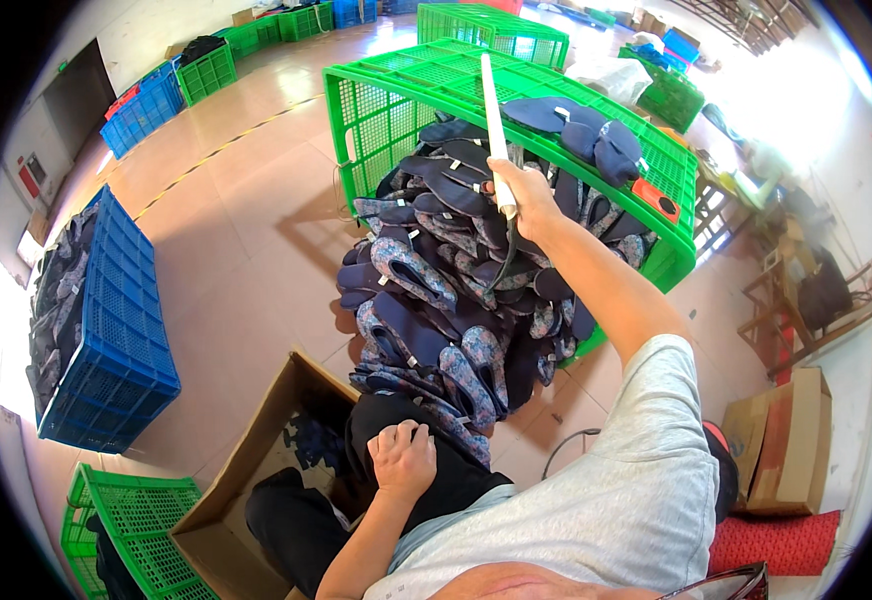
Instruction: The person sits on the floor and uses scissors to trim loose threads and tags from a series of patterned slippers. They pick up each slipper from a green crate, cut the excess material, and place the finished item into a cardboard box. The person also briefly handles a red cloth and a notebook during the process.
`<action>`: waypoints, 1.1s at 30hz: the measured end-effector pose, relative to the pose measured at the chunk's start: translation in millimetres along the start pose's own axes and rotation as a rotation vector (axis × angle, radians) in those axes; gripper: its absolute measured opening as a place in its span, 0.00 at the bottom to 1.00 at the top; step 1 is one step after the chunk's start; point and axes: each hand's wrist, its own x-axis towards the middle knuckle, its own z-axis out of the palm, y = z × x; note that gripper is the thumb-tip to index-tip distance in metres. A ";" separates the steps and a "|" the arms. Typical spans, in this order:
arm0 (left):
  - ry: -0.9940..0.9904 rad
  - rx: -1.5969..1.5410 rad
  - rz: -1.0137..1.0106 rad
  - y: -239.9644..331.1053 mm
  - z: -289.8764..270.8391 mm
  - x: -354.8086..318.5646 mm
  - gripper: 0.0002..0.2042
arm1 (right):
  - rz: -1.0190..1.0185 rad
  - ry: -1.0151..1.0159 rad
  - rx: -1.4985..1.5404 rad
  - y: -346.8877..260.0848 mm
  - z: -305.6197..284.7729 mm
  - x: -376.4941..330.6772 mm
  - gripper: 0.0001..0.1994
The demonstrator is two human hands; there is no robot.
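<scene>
My right hand point(528, 196) is stretched out ahead, fingers wrapped round the lower end of a long white stick point(493, 105) that points up and away. Just beneath it lies a large heap of dark blue and floral padded cloth slippers point(416, 268), spilling out of a green plastic crate point(376, 92) tipped on its side. More dark blue slippers point(581, 130) rest on the crate's upturned side, beside a small orange-red object point(655, 200). My left hand point(402, 458) sits on my knee with curled fingers and nothing visible in it.
An open cardboard box point(226, 470) stands by my legs, holding dark pieces. To the left are a blue crate point(121, 340) full of slippers and a green crate point(146, 505). At the right are a wooden chair point(816, 300) and a cardboard box point(791, 440). Further crates line the back.
</scene>
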 end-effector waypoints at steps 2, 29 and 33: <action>0.003 0.006 -0.003 -0.3 -0.4 0.4 0.10 | 0.011 -0.021 0.019 4.7 2.2 9.8 0.17; 0.001 -0.040 -0.013 0.7 0.3 4.7 0.12 | 0.014 0.030 -0.024 33.5 -24.6 22.8 0.20; 0.015 -0.034 -0.004 -0.1 1.0 4.4 0.12 | -0.024 0.087 -0.087 24.7 -39.8 14.5 0.15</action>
